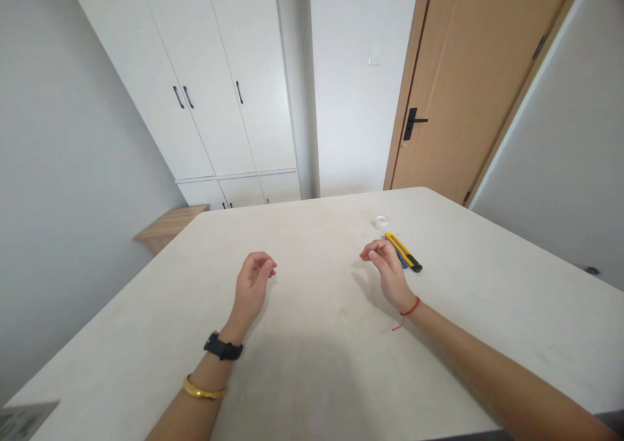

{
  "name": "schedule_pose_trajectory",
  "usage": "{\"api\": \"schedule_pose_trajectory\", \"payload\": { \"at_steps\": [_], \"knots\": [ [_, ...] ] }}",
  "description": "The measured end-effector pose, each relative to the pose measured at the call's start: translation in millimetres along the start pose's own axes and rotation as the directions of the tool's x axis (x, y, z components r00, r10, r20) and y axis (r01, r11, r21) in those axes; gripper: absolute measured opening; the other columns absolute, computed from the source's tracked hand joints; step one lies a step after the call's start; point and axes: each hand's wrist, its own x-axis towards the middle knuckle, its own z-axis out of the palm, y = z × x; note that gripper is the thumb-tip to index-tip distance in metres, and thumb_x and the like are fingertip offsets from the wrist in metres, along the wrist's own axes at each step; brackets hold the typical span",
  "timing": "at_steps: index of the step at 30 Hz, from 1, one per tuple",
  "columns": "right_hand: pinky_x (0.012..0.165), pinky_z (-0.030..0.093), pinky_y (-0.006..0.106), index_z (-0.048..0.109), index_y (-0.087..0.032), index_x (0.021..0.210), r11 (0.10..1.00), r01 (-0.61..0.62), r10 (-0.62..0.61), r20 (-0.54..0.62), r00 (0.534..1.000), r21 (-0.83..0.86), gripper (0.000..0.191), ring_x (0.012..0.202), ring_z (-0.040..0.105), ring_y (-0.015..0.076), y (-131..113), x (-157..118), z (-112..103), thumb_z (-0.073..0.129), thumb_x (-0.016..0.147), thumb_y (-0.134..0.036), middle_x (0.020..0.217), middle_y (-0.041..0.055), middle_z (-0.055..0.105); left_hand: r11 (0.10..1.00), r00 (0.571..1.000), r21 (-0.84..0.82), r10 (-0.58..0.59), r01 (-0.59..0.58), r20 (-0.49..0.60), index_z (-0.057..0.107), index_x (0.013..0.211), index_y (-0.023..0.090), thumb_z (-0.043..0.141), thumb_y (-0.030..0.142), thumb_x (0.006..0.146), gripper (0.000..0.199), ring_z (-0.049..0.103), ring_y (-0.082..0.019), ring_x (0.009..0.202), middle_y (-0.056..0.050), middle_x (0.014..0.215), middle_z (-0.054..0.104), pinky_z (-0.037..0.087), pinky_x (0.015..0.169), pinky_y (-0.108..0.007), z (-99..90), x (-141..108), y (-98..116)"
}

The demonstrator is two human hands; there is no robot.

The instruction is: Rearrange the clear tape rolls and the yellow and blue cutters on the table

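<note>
Bare left hand (252, 285) and right hand (387, 273) hang empty above the off-white table (312, 311), fingers (260, 262) half-curled and gripping nothing, the right hand nearest a yellow-and-black plastic utility knife (403, 252).

**A Small Room in a Home**

Everything here is pointing to a home, likely a flat: tall white built-in cabinets (219, 83) with slim black pulls are filling the far corner, and a wood-finish interior door (468, 70) with a black lever handle (414, 123) is standing beside a white wall and its small switch plate (374, 55). A wooden ledge (168, 227) is showing behind a broad pale table (312, 233) — domestic fittings, not a workshop's.
</note>
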Motion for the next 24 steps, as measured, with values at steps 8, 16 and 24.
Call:
{"api": "schedule_pose_trajectory", "payload": {
  "at_steps": [8, 16, 24],
  "knots": [
    [0.073, 0.045, 0.034, 0.052, -0.024, 0.085, 1.0, 0.026, -0.026, 0.007, 1.0, 0.013, 0.021, 0.076, 0.054, 0.0182, 0, 5, 10, 0.055, 0.087, -0.044, 0.078, 0.001, 0.056, 0.998, 0.995, -0.038, -0.062, 0.059, -0.073, 0.055, 0.083, 0.019, 0.058, 0.039, 0.084, 0.02, 0.055, -0.012, 0.06, 0.002, 0.068, 0.06, 0.047, 0.061, -0.026, -7.5, 6, -3],
    [0.062, 0.046, 0.03, 0.05, -0.024, 0.084, 0.999, -0.053, 0.053, 0.042, 0.998, 0.001, 0.023, 0.064, 0.052, 0.0149, 14, -1, 0, 0.061, 0.081, -0.044, 0.075, -0.0021, 0.051, 0.993, 0.994, 0.043, -0.109, 0.109, -0.01, 0.054, 0.081, 0.02, 0.055, 0.041, 0.085, 0.022, 0.053, -0.012, 0.058, 0.002, 0.064, 0.058, 0.045, 0.058, -0.025, -2.1, -1, -9],
    [0.059, 0.046, 0.03, 0.049, -0.024, 0.086, 0.998, -0.068, 0.068, 0.06, 0.996, -0.009, 0.025, 0.061, 0.052, 0.0135, 13, 1, -4, 0.061, 0.08, -0.046, 0.075, -0.0025, 0.051, 0.99, 0.994, 0.086, -0.111, 0.109, 0.017, 0.054, 0.08, 0.02, 0.055, 0.042, 0.083, 0.022, 0.053, -0.013, 0.057, 0.003, 0.063, 0.057, 0.043, 0.058, -0.026, -1.6, -3, -11]
  ]
}}
